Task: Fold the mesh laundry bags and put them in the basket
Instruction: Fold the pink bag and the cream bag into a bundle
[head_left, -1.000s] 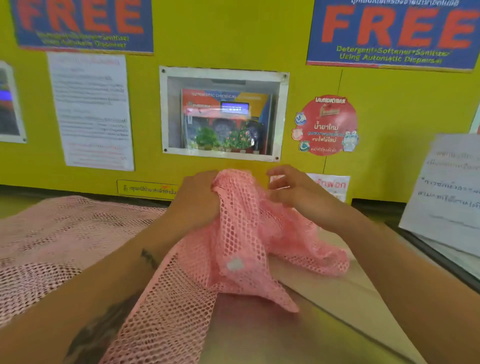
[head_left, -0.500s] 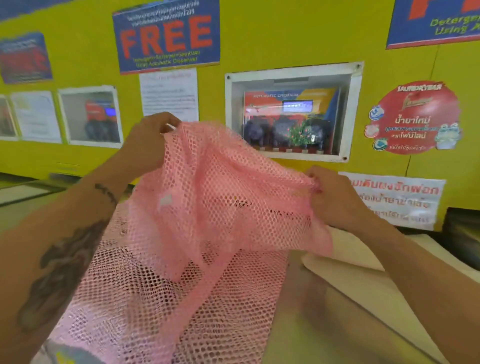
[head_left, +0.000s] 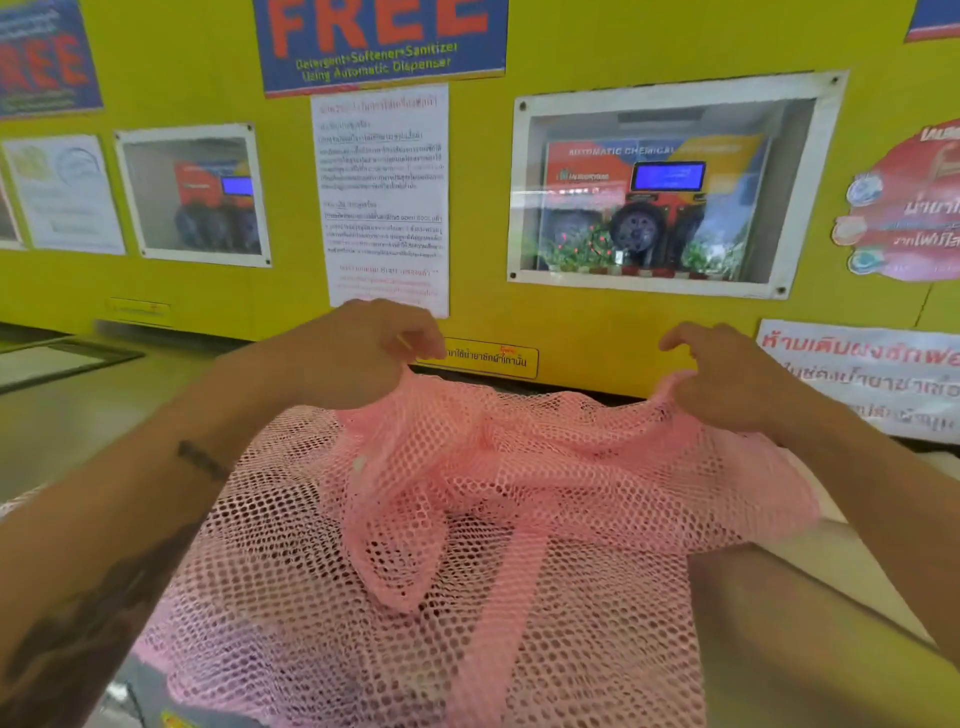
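Note:
A pink mesh laundry bag (head_left: 519, 467) is stretched out wide in front of me, its far edge lifted and the rest sagging in folds. My left hand (head_left: 358, 353) pinches the bag's far left corner. My right hand (head_left: 727, 374) pinches its far right corner. More pink mesh (head_left: 270, 597) lies underneath, spread over the surface toward me; I cannot tell whether it is a second bag. No basket is in view.
A yellow wall (head_left: 597, 322) with posters and a glass-fronted dispenser window (head_left: 660, 192) stands just beyond my hands. A metal counter top (head_left: 78, 415) runs to the left. A pale sheet (head_left: 841, 561) lies on the surface at the right.
Both hands have pulled apart from a bunched hold, spreading the bag wide, then lowered it from chest height toward the mesh below. My view has swung left along the wall.

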